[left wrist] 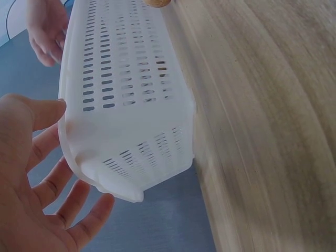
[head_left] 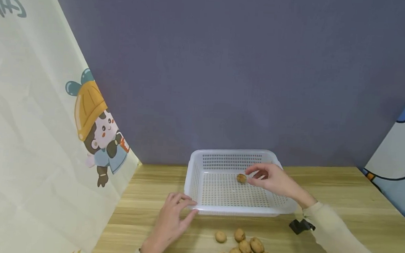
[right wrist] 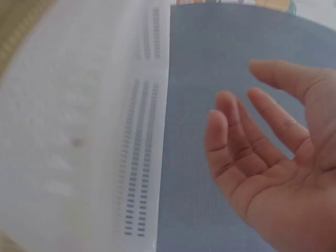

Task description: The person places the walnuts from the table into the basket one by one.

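Note:
A white plastic basket point(head_left: 234, 210) with slotted sides stands on the wooden table. At its near left corner my left hand point(head_left: 173, 220) holds the rim lightly between thumb and fingers; in the left wrist view the thumb point(left wrist: 50, 113) meets the rim and the other fingers spread beyond it. Over the basket's right part is my right hand point(head_left: 270, 178), fingers loosely bent and apart. A walnut point(head_left: 241, 178) shows just left of its fingertips, against the basket floor. In the right wrist view nothing lies between the fingers of this hand point(right wrist: 273, 152).
Several walnuts point(head_left: 245, 247) lie in a group on the table point(head_left: 332, 209) in front of the basket. A small black object point(head_left: 301, 226) is at the right sleeve. Behind stands a dark grey-blue panel point(head_left: 239, 75), with a printed white sheet point(head_left: 23, 132) on the left.

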{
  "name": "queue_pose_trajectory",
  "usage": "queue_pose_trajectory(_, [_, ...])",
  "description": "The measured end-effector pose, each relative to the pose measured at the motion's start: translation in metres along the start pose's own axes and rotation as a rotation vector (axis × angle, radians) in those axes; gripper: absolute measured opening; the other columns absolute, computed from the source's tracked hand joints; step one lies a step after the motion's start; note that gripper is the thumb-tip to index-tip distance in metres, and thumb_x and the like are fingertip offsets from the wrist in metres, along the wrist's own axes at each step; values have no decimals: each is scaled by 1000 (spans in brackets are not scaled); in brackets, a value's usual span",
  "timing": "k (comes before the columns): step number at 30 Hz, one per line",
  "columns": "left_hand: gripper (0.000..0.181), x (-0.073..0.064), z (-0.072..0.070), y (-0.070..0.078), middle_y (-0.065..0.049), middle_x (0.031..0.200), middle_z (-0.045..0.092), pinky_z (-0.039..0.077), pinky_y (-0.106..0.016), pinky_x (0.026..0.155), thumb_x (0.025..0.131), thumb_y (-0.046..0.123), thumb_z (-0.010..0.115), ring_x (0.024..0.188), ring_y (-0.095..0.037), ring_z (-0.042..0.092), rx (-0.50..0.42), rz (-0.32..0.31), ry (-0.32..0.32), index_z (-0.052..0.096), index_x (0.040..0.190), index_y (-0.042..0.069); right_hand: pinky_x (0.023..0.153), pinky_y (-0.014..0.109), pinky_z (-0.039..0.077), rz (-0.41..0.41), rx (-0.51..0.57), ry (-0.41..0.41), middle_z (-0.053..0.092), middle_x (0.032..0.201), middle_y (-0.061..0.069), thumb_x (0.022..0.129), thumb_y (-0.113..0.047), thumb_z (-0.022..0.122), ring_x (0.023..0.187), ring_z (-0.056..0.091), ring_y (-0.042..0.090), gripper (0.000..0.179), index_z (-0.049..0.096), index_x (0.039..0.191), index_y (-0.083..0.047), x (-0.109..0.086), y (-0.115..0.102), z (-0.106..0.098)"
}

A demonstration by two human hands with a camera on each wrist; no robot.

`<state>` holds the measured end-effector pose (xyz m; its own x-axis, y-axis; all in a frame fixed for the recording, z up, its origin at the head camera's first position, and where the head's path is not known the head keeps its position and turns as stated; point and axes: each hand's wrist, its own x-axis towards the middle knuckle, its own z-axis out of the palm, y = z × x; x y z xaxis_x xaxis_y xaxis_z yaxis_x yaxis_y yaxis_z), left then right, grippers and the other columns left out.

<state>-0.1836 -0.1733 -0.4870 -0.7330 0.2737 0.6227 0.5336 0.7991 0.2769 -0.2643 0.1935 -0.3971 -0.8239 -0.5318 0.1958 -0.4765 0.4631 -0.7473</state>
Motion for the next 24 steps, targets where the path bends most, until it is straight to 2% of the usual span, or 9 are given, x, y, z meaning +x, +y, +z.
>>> queue_pose_trajectory(5, [20, 0, 0, -1, 6, 107, 72, 58, -34, 87, 84, 30, 88, 107, -14, 61, -2, 10, 18, 80, 101, 23, 77, 27, 61, -91, 21, 42, 77, 113, 5, 100, -20, 75, 93, 71, 5, 23, 74, 123, -15, -30, -4, 24])
queue_pose_trajectory(8, [19, 0, 0, -1, 6, 107, 72, 58, -34, 87, 84, 29, 88, 107, -14, 61, -2, 15, 21, 79, 101, 22, 76, 28, 62, -127, 69, 49, 77, 109, 2, 100, -17, 75, 91, 71, 4, 20, 75, 120, -16, -47, -6, 39])
queue_pose_trajectory(14, [19, 0, 0, 0, 6, 108, 72, 57, -34, 88, 85, 28, 87, 108, -14, 60, -3, 6, 11, 80, 101, 22, 70, 28, 63, -184, 177, -31, 78, 106, 1, 97, -11, 77, 89, 72, 4, 22, 75, 119, -15, -71, -2, 63])
queue_pose_trajectory(20, [19, 0, 1, 0, 5, 107, 72, 57, -34, 87, 85, 29, 87, 107, -14, 60, -3, 8, 19, 80, 101, 21, 59, 25, 59, -200, 160, -99, 78, 110, 7, 96, -9, 77, 88, 70, 0, 30, 72, 125, -13, -88, 19, 79])
queue_pose_trajectory(24, [19, 0, 2, -1, 5, 106, 71, 56, -31, 85, 83, 29, 88, 104, -14, 60, -5, 21, 35, 80, 99, 22, 56, 21, 54, -191, 71, -114, 78, 109, 4, 96, -13, 79, 81, 64, -5, 31, 72, 126, -11, -95, 31, 85])
